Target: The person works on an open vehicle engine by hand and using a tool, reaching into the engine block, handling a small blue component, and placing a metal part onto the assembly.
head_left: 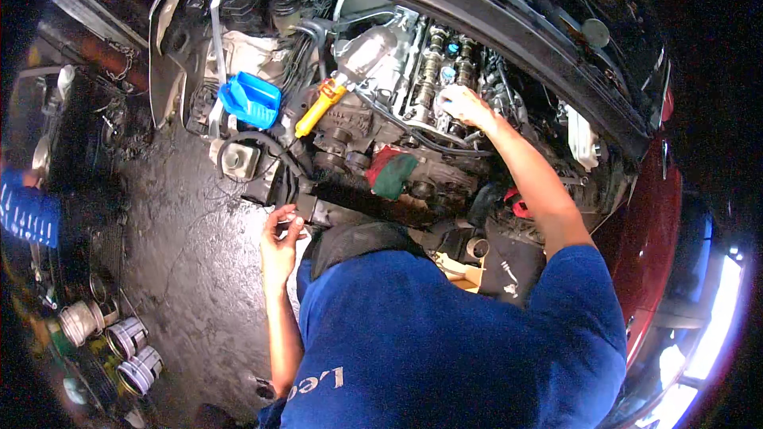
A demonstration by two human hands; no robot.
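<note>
My right hand (467,108) reaches over the open top of a car engine (429,75), where camshafts and metal caps show. Its fingers are closed at the near end of the camshafts; whatever they hold is hidden. Just beyond them sit small blue pieces (449,74) between the camshafts. My left hand (281,242) is raised at the front of the engine bay, beside my chest, its fingers curled towards the thumb. Anything between them is too small to make out. A yellow-handled work light (321,106) lies across the engine, left of my right hand.
A blue plastic scoop-like container (251,100) lies on the left of the engine bay. Red and green cloths (393,173) rest at its front. An open cardboard box (458,272) is below. Several buckets (127,338) stand on the dark floor. The raised hood (509,0) hangs beyond the engine.
</note>
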